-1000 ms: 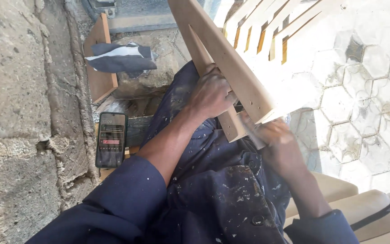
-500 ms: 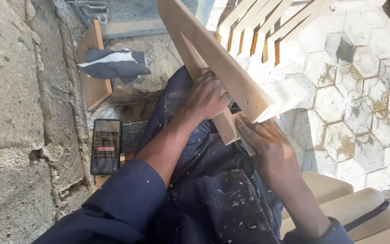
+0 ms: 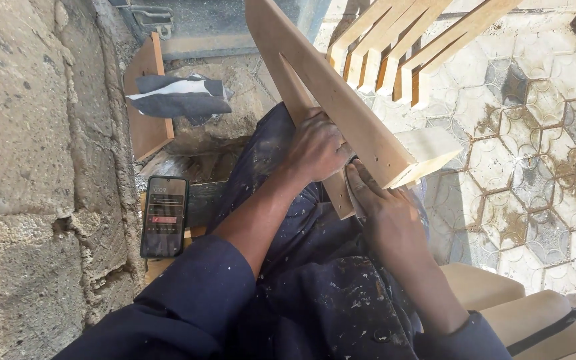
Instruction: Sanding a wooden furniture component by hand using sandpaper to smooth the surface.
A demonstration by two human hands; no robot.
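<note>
Since a second ago, the wooden slatted frame (image 3: 341, 113) has tilted a little lower across my lap, and my right hand (image 3: 385, 213) has slid up under its lower rail, closer to the cut end block. Largest in view, that frame leans over my paint-flecked trousers (image 3: 315, 280), slats fanning out over the hexagon-tiled floor (image 3: 535, 167). My left hand (image 3: 318, 147) has its grip closed round the narrow rail, steadying it. My right hand presses flat against the wood; it may hold a scrap of sandpaper, but I cannot tell from here. Beside my left knee a phone (image 3: 165, 217) lies by the stone wall (image 3: 28, 167).
</note>
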